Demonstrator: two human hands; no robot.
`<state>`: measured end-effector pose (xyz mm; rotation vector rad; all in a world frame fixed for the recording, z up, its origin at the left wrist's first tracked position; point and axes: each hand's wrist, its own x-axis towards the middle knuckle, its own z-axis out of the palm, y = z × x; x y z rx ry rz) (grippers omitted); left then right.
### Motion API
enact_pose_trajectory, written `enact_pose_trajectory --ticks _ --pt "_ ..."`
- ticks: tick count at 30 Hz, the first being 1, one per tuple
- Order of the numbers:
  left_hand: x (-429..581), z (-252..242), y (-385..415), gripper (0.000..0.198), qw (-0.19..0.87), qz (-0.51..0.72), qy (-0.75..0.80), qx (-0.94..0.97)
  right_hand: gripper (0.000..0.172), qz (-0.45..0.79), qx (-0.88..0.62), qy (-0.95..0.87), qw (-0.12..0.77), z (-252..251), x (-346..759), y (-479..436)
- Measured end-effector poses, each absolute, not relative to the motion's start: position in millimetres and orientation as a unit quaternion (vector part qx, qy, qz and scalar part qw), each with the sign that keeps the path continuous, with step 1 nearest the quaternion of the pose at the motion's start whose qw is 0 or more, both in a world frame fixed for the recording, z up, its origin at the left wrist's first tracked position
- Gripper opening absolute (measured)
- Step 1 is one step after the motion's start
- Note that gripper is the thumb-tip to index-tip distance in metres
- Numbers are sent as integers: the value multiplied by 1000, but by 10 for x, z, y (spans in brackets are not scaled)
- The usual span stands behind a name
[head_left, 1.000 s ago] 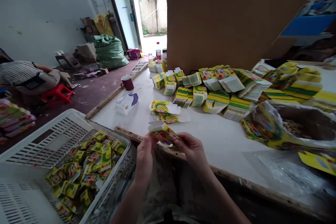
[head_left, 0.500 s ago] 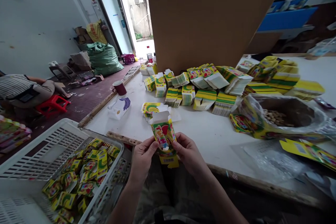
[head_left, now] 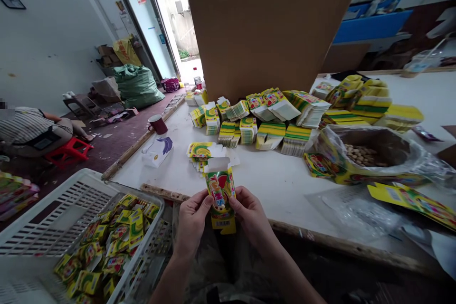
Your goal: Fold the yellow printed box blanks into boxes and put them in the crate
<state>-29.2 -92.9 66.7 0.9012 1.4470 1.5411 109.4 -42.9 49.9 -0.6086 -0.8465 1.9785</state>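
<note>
Across the middle and right of the frame, a white worktop (head_left: 263, 175) with a wooden strip along the near edge. Standing behind, at upper centre, a large brown cardboard sheet (head_left: 270, 28). At lower left, a white plastic crate (head_left: 21, 266) partly filled with packed boxes (head_left: 121, 228) in yellow. At right, a big yellow box (head_left: 335, 161) lined with a clear bag, with pale pieces (head_left: 359, 154) inside, too small to name. Along the back, from centre to right, bundles of flat cartons (head_left: 270, 135), plus a loose pile (head_left: 201, 150) just left of centre. At lower centre, left hand (head_left: 192, 218) and right hand (head_left: 251, 209), either side of a small box (head_left: 220, 190), held up over the near edge. Fingers (head_left: 205, 205) of both hands closed in a light pinch on the sides: thumbs on the printed front, the rest mostly hidden behind. Tipped nearly edge-on a second ago; now turned face-on to view, with the white top flap (head_left: 218, 165) upright and the barcoded lower flap (head_left: 223, 223) hanging down. Judging by that turn, steadied squarely between both hands, but with ends apparently unfolded, so not yet closed up like those in the crate.
</note>
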Motion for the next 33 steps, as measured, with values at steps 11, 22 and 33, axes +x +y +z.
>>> enact_pose_trajectory --ticks 11,22,33 --pt "-239 511 -839 26 429 640 571 282 29 764 -302 -380 425 407 1078 -355" --pt "-593 544 -693 34 350 641 590 343 21 616 -359 -575 400 464 1169 18" --pt "-683 749 -748 55 358 302 650 598 47 230 -215 -867 386 576 1130 -49"
